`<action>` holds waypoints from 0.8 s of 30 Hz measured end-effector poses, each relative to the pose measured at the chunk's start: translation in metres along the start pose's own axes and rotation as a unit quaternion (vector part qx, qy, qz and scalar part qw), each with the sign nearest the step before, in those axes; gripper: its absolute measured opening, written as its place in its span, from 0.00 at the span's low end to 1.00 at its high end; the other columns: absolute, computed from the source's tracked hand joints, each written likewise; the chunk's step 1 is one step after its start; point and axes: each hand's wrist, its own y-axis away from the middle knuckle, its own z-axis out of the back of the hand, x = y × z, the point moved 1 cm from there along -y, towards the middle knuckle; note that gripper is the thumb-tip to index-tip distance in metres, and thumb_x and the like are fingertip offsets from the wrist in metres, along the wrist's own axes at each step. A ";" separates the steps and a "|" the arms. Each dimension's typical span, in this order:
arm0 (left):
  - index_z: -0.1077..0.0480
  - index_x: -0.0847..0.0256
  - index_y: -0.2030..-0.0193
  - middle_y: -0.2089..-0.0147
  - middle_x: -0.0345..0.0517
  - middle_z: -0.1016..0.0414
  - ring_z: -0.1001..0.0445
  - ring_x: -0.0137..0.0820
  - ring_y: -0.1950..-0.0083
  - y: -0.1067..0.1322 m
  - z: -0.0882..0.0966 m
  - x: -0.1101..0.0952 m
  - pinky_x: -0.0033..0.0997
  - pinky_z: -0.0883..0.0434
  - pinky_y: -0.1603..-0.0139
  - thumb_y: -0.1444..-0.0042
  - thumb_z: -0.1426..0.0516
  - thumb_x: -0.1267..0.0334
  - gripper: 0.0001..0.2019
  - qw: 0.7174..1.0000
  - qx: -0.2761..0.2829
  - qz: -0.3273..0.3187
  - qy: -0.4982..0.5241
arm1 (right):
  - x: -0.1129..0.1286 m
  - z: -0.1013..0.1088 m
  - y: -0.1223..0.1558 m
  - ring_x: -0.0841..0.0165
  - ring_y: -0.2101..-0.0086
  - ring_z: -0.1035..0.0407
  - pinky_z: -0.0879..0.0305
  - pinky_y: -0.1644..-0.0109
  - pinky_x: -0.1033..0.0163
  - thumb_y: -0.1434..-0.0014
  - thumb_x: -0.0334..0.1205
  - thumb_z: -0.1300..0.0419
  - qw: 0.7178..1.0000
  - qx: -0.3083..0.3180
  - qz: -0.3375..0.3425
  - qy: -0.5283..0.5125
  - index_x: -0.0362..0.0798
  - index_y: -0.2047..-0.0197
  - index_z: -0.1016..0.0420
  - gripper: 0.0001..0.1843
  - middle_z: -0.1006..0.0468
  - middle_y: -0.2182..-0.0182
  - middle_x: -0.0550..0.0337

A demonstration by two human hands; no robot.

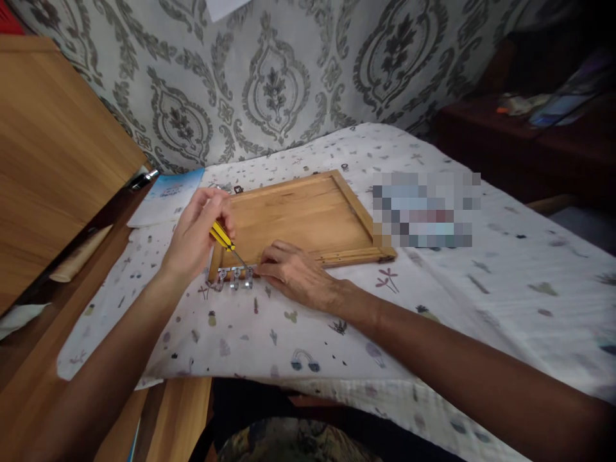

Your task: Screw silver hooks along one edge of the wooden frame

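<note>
A yellow-handled screwdriver (pixel 222 236) is gripped in my left hand (pixel 202 221), its shaft slanting down to the right. Its tip meets the right end of a metal hook rack (pixel 235 272) with several shiny hooks. That rack lies along the near left edge of a framed wooden panel (pixel 293 215), which is flat on the cloth. My right hand (pixel 293 273) rests on the panel's near edge, fingers bent and pressed together at the rack's right end. Its fingertips are partly hidden, and the screw, if any, is too small to make out.
A patterned white cloth (pixel 269 346) covers the surface. A blue and white booklet (pixel 168 196) lies at the back left beside a wooden cabinet panel (pixel 58 160). Right of the framed panel is a pixelated patch. A patterned wall (pixel 274 83) rises behind.
</note>
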 end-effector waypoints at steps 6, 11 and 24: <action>0.37 0.57 0.64 0.78 0.31 0.46 0.44 0.23 0.78 0.015 -0.017 0.004 0.23 0.40 0.76 0.37 0.42 0.62 0.08 0.989 -0.132 -0.028 0.067 | 0.001 0.000 0.000 0.63 0.62 0.36 0.37 0.58 0.59 0.32 0.33 0.43 1.000 0.003 -0.002 0.017 0.44 0.59 0.18 0.11 0.24 0.63 0.51; 0.37 0.56 0.68 0.84 0.29 0.57 0.58 0.22 0.83 0.017 -0.031 0.002 0.25 0.54 0.82 0.32 0.48 0.59 0.11 0.990 -0.116 -0.044 0.062 | 0.002 0.000 0.001 0.63 0.62 0.36 0.38 0.58 0.59 0.33 0.32 0.42 1.000 0.000 -0.010 0.016 0.45 0.59 0.18 0.10 0.25 0.64 0.52; 0.34 0.56 0.59 0.79 0.35 0.36 0.38 0.27 0.77 0.015 -0.013 -0.004 0.27 0.37 0.73 0.36 0.45 0.59 0.05 0.999 0.025 -0.033 -0.036 | 0.002 0.001 0.000 0.63 0.62 0.36 0.38 0.59 0.59 0.32 0.33 0.44 1.000 0.004 -0.007 0.012 0.43 0.62 0.18 0.12 0.24 0.64 0.51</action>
